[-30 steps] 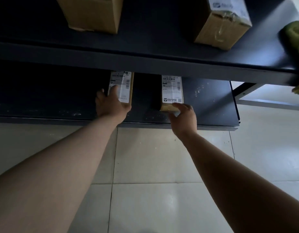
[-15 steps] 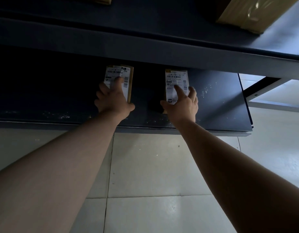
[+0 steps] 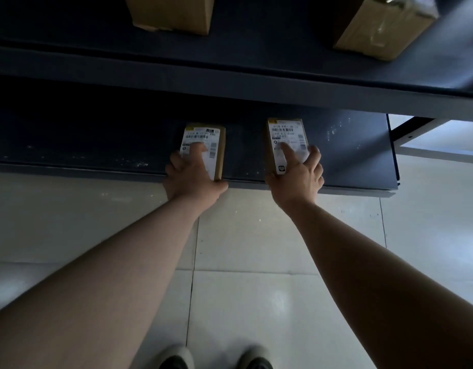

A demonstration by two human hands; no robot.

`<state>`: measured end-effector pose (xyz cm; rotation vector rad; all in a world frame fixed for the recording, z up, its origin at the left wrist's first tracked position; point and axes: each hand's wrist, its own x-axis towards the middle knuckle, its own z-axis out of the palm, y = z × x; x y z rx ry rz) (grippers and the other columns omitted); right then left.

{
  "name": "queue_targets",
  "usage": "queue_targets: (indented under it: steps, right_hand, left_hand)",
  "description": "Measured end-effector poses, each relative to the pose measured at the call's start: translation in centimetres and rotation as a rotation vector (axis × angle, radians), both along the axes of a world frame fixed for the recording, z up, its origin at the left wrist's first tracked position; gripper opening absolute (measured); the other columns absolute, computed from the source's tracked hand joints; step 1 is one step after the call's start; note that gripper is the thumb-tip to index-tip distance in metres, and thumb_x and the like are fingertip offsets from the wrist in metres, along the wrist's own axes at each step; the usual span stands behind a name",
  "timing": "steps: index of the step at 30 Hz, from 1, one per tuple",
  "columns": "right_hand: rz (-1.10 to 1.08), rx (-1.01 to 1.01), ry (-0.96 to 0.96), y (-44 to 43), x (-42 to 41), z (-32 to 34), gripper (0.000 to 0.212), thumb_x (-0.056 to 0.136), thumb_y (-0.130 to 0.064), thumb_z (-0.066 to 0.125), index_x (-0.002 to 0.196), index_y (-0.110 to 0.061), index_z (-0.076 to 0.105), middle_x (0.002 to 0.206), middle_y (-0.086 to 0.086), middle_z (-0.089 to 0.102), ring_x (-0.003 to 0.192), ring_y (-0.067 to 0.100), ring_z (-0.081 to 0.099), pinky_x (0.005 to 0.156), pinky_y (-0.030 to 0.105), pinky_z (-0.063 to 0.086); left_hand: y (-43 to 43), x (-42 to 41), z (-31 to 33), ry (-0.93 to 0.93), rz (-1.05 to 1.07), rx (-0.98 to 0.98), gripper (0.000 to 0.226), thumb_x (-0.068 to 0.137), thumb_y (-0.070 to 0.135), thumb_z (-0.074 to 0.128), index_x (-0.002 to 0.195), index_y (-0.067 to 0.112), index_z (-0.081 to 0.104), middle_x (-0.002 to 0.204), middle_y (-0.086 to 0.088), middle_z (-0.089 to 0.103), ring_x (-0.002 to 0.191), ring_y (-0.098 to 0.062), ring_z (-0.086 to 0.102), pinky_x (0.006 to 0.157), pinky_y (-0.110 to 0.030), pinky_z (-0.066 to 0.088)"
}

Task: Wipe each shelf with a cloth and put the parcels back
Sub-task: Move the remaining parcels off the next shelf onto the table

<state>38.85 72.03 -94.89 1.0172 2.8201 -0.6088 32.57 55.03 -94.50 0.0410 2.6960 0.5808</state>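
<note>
On the dusty low shelf (image 3: 83,147), the left hand (image 3: 191,179) grips the left parcel (image 3: 203,135), the right hand (image 3: 296,177) the right parcel (image 3: 286,131), likely clearing it for wiping.

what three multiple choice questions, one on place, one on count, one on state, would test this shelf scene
1. Where are the left parcel and right parcel? A floor B lower shelf C trolley
2. How many boxes sit on the upper shelf? A one B two C four
3. What is the right hand doing? A hanging free B wiping with a cloth C gripping the right parcel
Answers: B, both lie on that dark board; B, two show above; C, its fingers curl round it.
</note>
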Motion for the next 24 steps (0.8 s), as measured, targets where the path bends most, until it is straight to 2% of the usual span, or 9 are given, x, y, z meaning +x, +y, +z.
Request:
queue_targets:
  steps: [4, 9, 15, 17, 20, 24]
  right_hand:
    - [0.001, -0.022, -0.073, -1.6, 4.7, 4.8, 0.065, 0.086, -0.04, 0.063, 0.143, -0.043, 0.031, 0.154, 0.011, 0.008, 0.136, 0.037, 0.021, 0.112, 0.05, 0.024]
    - [-0.078, -0.062, -0.108, -2.8, 9.7, 13.3, 0.065, 0.086, -0.037, 0.063, 0.143, -0.043, 0.031, 0.155, 0.009, 0.005, 0.137, 0.037, 0.021, 0.112, 0.05, 0.024]
    - [-0.129, -0.024, -0.058, -3.8, 14.3, 24.5, 0.063, 0.087, -0.034, 0.061, 0.142, -0.044, 0.031, 0.154, 0.007, 0.006, 0.138, 0.035, 0.017, 0.113, 0.05, 0.021]
    - [-0.189, -0.017, -0.029, -4.0, 16.4, 29.8, 0.063, 0.086, -0.032, 0.062, 0.141, -0.045, 0.033, 0.154, 0.007, 0.008, 0.137, 0.035, 0.019, 0.112, 0.048, 0.021]
    - [-0.196, -0.016, -0.014, -4.7, 18.2, 34.3, 0.064, 0.083, -0.034, 0.062, 0.14, -0.046, 0.035, 0.152, 0.007, 0.009, 0.133, 0.035, 0.025, 0.111, 0.046, 0.025]
    - [-0.241, 0.007, 0.056, -5.2, 22.9, 43.3, 0.066, 0.079, -0.033, 0.064, 0.138, -0.047, 0.038, 0.153, 0.005, 0.009, 0.133, 0.034, 0.027, 0.111, 0.045, 0.025]
  left_hand:
    - [-2.2, 3.9, 5.0, -0.114, -0.061, -0.064, 0.076, 0.069, 0.042, 0.075, 0.129, 0.033, 0.03, 0.129, -0.012, 0.035, 0.115, -0.032, 0.041, 0.093, -0.042, 0.037]
    - [-3.2, 7.1, 13.5, -0.125, -0.106, -0.079, 0.077, 0.068, 0.043, 0.072, 0.13, 0.034, 0.028, 0.127, -0.007, 0.034, 0.109, -0.028, 0.042, 0.089, -0.038, 0.038]
    - [-2.4, 10.1, 24.4, -0.072, -0.192, -0.018, 0.077, 0.067, 0.042, 0.072, 0.13, 0.035, 0.027, 0.129, -0.005, 0.031, 0.113, -0.028, 0.043, 0.094, -0.038, 0.037]
    - [-2.2, 11.5, 29.4, -0.054, -0.243, 0.015, 0.076, 0.067, 0.043, 0.072, 0.127, 0.036, 0.027, 0.128, -0.005, 0.031, 0.113, -0.029, 0.043, 0.095, -0.039, 0.04]
    - [-2.0, 12.5, 33.3, -0.072, -0.261, 0.022, 0.075, 0.065, 0.047, 0.072, 0.123, 0.039, 0.026, 0.128, -0.005, 0.033, 0.112, -0.029, 0.044, 0.096, -0.041, 0.042]
    - [-1.1, 15.6, 41.9, -0.056, -0.33, 0.032, 0.072, 0.065, 0.049, 0.075, 0.119, 0.039, 0.028, 0.125, -0.005, 0.036, 0.108, -0.026, 0.047, 0.087, -0.036, 0.04]
